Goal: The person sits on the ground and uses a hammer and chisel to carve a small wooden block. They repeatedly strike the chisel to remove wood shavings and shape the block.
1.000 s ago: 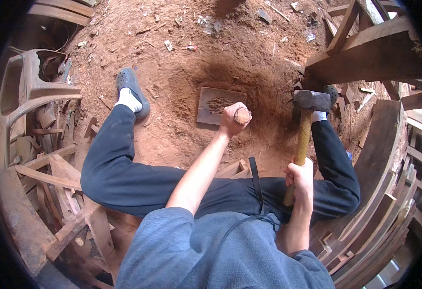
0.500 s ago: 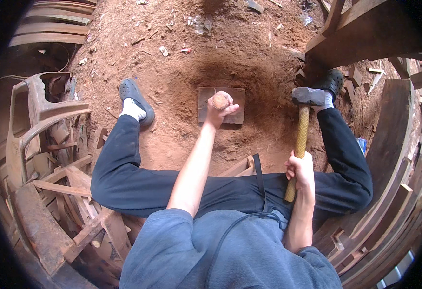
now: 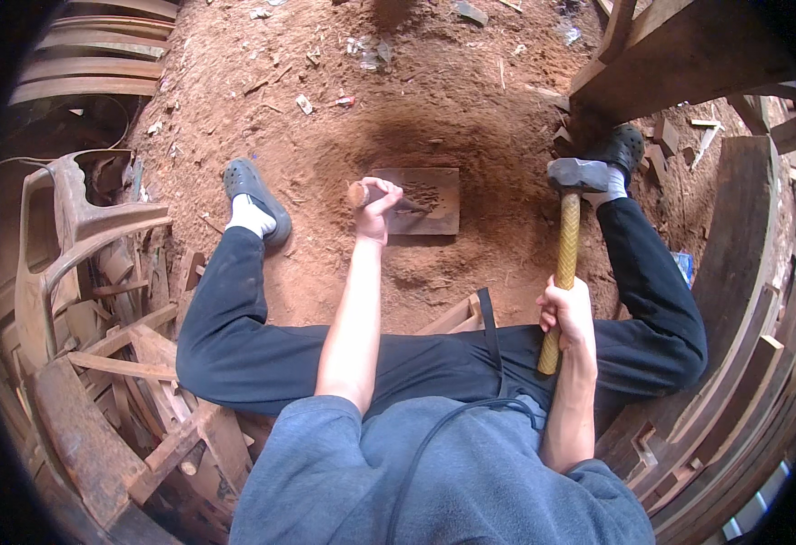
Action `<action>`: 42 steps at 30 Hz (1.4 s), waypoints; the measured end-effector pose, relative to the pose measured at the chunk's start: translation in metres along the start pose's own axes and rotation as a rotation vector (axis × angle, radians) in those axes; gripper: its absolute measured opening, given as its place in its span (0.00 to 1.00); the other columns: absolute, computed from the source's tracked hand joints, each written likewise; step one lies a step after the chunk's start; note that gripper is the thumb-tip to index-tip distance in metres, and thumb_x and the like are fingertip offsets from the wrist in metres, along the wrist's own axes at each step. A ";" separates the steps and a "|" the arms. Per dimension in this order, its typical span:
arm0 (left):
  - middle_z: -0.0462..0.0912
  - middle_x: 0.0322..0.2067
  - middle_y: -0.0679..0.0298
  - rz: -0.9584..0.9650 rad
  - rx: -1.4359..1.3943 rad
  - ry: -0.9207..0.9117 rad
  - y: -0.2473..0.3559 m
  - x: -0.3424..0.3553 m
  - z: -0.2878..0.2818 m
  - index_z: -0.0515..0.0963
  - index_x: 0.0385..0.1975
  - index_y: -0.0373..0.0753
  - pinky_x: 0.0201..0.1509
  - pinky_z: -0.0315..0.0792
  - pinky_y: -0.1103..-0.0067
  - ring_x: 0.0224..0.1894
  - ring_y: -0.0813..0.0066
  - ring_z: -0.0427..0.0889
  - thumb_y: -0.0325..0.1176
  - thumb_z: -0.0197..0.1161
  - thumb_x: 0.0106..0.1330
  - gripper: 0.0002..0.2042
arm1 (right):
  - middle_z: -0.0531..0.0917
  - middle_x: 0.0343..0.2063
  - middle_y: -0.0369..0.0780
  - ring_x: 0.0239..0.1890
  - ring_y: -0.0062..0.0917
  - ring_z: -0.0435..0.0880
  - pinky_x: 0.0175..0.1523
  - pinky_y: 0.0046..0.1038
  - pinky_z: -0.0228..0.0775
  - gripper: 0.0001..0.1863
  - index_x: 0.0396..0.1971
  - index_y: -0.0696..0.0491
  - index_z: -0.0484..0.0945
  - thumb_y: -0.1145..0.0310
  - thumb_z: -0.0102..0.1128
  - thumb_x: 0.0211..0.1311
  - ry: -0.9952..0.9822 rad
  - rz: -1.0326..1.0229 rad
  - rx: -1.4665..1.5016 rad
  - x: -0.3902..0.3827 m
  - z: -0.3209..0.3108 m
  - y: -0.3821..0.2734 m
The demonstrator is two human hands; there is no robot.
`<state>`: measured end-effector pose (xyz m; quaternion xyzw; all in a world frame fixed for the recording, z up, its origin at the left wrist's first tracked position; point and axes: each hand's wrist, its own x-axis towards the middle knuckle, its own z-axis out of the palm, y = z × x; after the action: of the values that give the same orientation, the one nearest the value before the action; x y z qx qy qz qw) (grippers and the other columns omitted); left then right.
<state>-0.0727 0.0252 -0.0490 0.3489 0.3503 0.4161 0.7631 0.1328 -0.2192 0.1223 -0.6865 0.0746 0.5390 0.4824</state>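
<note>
Left hand (image 3: 377, 200) curls round a wooden-handled tool (image 3: 357, 193), tilted over the scarred board (image 3: 449, 218); right hand (image 3: 569, 313) clenches the hammer (image 3: 570, 238) low (likely for leverage).

Left hand (image 3: 376, 211) is gripping a wooden-handled tool (image 3: 358, 194) at the left edge of a square wooden board (image 3: 449, 187), its dark shaft slanting rightward over the chipped middle; tip contact unclear. Right hand (image 3: 571, 313) is holding a hammer (image 3: 569, 232) by its yellow handle, grey head up, near the right foot. Board is lying flat on reddish-brown ground (image 3: 325, 277) between spread legs. Grey clog (image 3: 245, 179) is covering the left foot. Brown chair (image 3: 75, 204) is standing left; long planks (image 3: 734, 222) are lining the right.
</note>
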 end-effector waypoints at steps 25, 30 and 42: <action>0.77 0.25 0.70 0.098 0.397 -0.147 0.016 -0.023 0.045 0.72 0.26 0.42 0.37 0.72 0.82 0.30 0.83 0.76 0.23 0.71 0.50 0.12 | 0.69 0.11 0.34 0.08 0.16 0.64 0.11 0.22 0.59 0.06 0.19 0.54 0.66 0.79 0.53 0.46 -0.048 -0.008 -0.072 -0.005 0.003 0.009; 0.74 0.26 0.68 0.097 0.302 -0.063 0.027 -0.020 0.036 0.69 0.28 0.41 0.40 0.72 0.80 0.32 0.80 0.75 0.18 0.68 0.50 0.14 | 0.69 0.12 0.34 0.08 0.16 0.64 0.11 0.22 0.59 0.05 0.20 0.55 0.66 0.79 0.53 0.46 -0.041 -0.026 -0.092 -0.005 0.002 0.009; 0.73 0.26 0.67 0.161 0.291 0.143 0.042 -0.019 0.016 0.69 0.28 0.40 0.44 0.73 0.77 0.33 0.77 0.75 0.15 0.64 0.47 0.14 | 0.71 0.12 0.36 0.08 0.16 0.65 0.12 0.22 0.61 0.04 0.22 0.56 0.67 0.78 0.52 0.47 -0.052 -0.030 -0.088 -0.004 0.002 0.011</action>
<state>-0.0833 0.0221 -0.0018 0.4519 0.4311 0.4448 0.6420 0.1225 -0.2254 0.1192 -0.6937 0.0280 0.5522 0.4616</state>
